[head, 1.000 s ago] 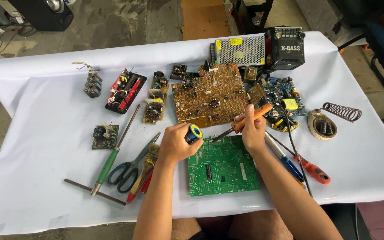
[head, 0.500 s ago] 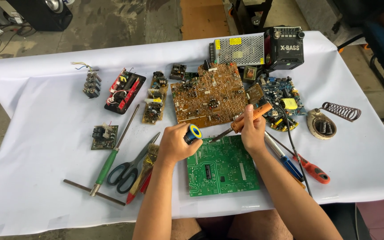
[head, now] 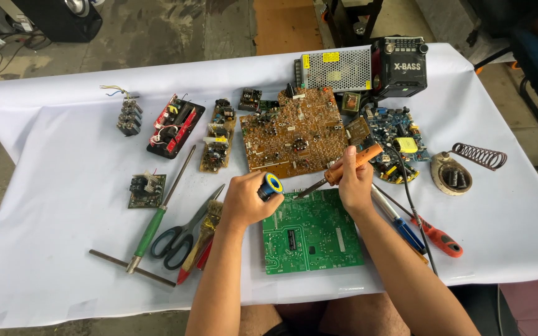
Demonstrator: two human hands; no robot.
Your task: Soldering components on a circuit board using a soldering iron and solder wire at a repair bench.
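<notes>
Green circuit board (head: 311,233) flat at the near table edge. Left hand (head: 244,202) curled round a blue-and-yellow solder spool (head: 271,185). Right hand (head: 353,182) gripping an orange soldering iron (head: 351,164), tip down at the board's top edge. Beyond, brown circuit board (head: 294,130).

Two bare forearms, no sleeves, no watch or wristband, left hand (head: 244,202) and right hand (head: 355,182) without gloves or rings visible, bare knees at the bottom edge, dark shorts between them
</notes>
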